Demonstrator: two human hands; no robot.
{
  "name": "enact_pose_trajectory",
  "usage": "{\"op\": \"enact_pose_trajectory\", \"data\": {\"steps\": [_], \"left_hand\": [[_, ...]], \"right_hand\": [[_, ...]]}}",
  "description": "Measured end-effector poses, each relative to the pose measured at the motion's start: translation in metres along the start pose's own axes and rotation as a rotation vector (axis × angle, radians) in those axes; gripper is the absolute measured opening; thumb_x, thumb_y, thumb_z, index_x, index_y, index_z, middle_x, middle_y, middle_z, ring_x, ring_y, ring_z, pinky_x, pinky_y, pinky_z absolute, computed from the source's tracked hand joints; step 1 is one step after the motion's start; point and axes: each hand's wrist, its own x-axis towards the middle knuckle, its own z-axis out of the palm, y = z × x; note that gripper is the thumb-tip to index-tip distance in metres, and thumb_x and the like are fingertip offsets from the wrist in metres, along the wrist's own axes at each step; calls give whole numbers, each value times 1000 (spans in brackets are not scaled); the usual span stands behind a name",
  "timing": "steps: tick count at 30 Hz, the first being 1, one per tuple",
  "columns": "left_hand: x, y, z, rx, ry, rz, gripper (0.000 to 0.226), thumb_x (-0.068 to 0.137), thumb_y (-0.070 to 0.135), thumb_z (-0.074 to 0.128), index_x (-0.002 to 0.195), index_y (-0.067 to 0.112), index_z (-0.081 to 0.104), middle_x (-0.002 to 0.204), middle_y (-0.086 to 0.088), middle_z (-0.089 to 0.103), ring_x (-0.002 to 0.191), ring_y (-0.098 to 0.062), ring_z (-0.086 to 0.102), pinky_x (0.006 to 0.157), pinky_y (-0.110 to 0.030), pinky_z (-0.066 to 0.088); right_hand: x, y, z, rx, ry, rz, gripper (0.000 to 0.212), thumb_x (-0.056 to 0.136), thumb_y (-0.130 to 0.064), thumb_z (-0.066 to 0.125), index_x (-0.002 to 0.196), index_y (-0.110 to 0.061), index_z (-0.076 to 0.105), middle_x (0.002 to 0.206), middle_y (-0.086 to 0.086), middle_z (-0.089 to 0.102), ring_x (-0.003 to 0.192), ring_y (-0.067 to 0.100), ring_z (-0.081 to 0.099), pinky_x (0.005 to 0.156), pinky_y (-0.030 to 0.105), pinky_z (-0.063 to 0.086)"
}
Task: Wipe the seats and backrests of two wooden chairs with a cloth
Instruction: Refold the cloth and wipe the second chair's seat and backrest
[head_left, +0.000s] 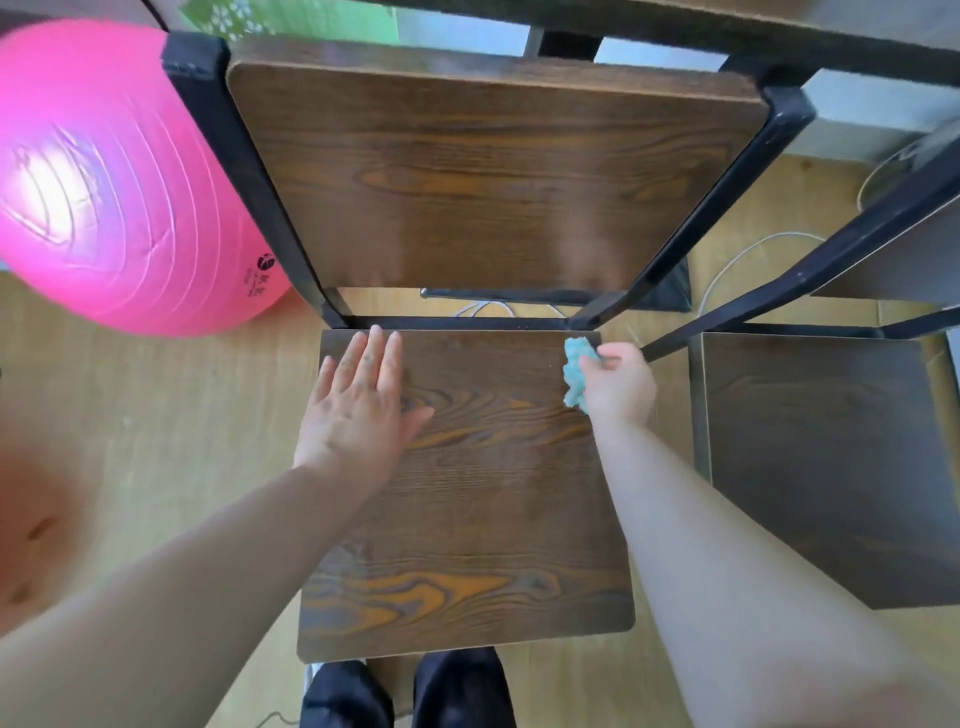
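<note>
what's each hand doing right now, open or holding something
Left hand: open, fingers straight, flat on the chair seat.
Right hand: gripping the teal cloth at the seat's back right corner.

Seat (467, 493) grained wood, smooth; cloth (575, 374) fluffy; ball (104, 182) glossy.
</note>
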Motion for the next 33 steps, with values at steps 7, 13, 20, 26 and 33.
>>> {"op": "enact_pose_trajectory", "data": {"steps": [7, 13, 20, 26, 33], "left_hand": [[1, -26, 19, -12, -14, -16, 80, 97, 59, 26, 154, 18, -11, 163, -1, -11, 149, -16, -14, 122, -39, -2], [-4, -51, 22, -3, -28, -35, 79, 97, 59, 25, 154, 18, -10, 163, -1, -8, 149, -17, -14, 122, -39, -2], [-13, -84, 20, -20, -16, -73, 73, 101, 48, 27, 154, 16, -10, 163, -3, -8, 149, -18, -12, 123, -41, 1], [-29, -121, 28, -17, -7, -124, 74, 100, 45, 31, 154, 15, -9, 163, -2, -7, 150, -18, -10, 122, -40, 1], [-48, -145, 28, -12, -6, -171, 74, 100, 44, 33, 155, 15, -8, 163, -3, -6, 150, -18, -9, 122, -40, 2]], "right_hand": [[-15, 10, 29, -351, 131, -225, 33, 97, -33, 54, 124, -16, 65, 123, 3, 50, 100, 21, 61, 77, 26, 52], [-37, -11, 52, -236, 135, -143, 33, 96, -23, 58, 127, -13, 62, 125, 3, 51, 110, 21, 61, 84, 24, 54], [-108, -56, 126, -194, -30, -262, 29, 96, -20, 58, 124, -16, 61, 116, -6, 47, 104, 16, 59, 79, 11, 43], [-168, -85, 180, -90, -271, -287, 11, 89, -23, 56, 100, -21, 59, 104, 8, 62, 96, 29, 61, 80, 35, 50], [-212, -86, 175, -36, -485, -498, 22, 88, -7, 61, 106, -14, 73, 106, 4, 58, 83, 19, 60, 78, 18, 52]]}}
